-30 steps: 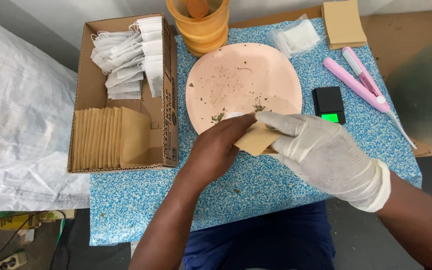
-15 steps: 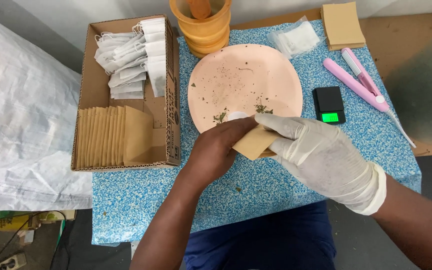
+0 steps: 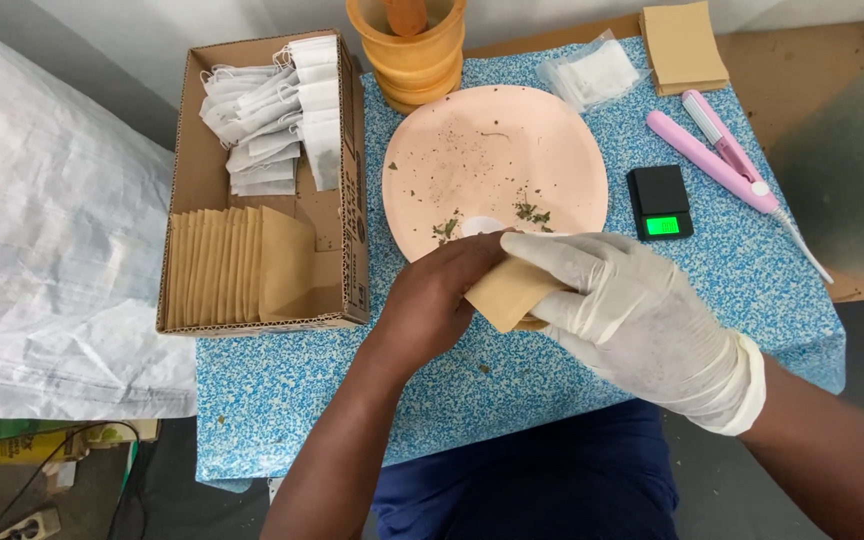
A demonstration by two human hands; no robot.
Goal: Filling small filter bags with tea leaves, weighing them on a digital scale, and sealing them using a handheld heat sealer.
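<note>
While both hands' fingers still pinch the tan paper pouch (image 3: 504, 292), nothing has visibly shifted.

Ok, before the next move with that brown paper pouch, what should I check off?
1. Brown pouch held by both hands: ok.
2. Left hand bare, right hand gloved: ok.
3. Pouch open or filled: cannot tell.
4. Pink plate within reach, a few herb flakes on it: ok.
5. Small black scale lit: ok.
6. Spare pouches in cardboard box: ok.
</note>
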